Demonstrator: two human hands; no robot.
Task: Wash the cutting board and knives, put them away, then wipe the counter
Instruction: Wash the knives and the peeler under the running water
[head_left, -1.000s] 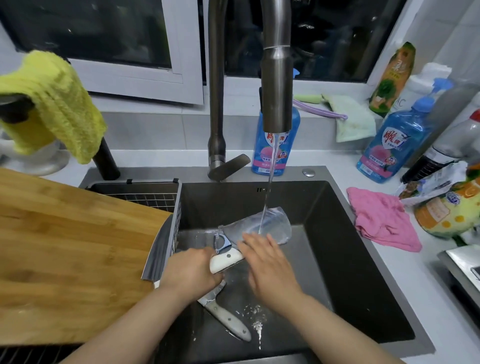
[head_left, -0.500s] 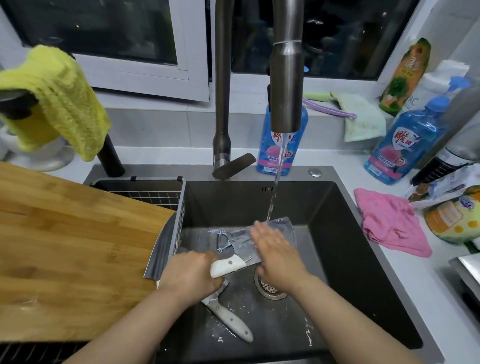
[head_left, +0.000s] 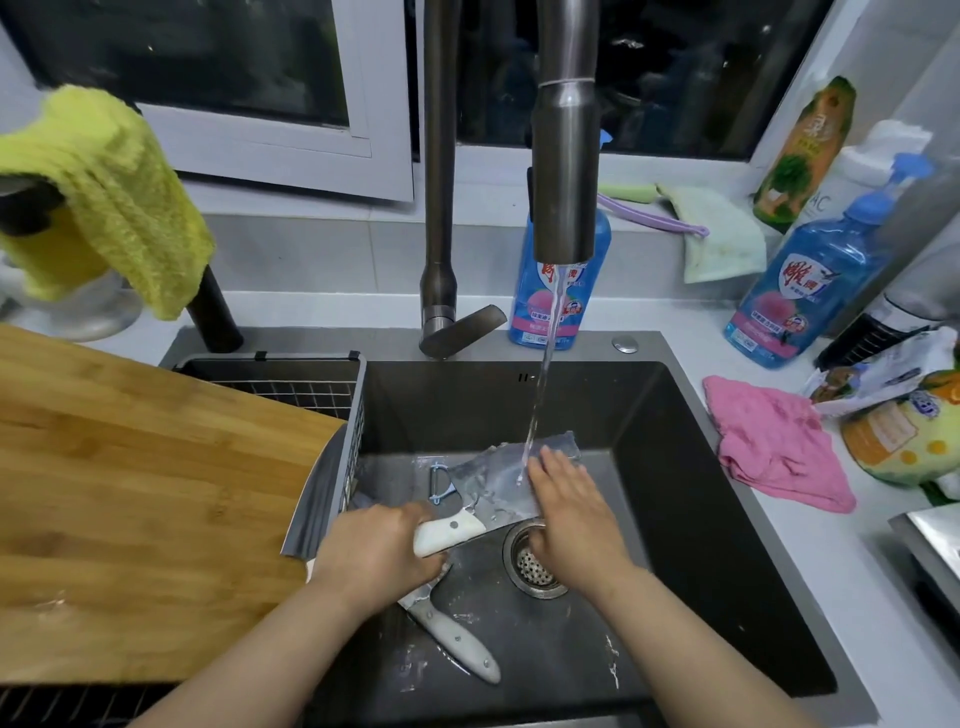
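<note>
While water from the tap (head_left: 565, 156) runs onto the cleaver (head_left: 498, 480) over the sink (head_left: 691, 499), my left hand (head_left: 379, 556) is clenched around its white handle and my right hand (head_left: 571, 512) lies flat and open on the blade. A second knife (head_left: 457, 642) lies on the sink floor beneath my left hand. The board (head_left: 130, 499) rests across the sink's left side.

Two bare forearms, left hand (head_left: 382, 551), right hand (head_left: 574, 519), no sleeves, no jewellery visible
</note>
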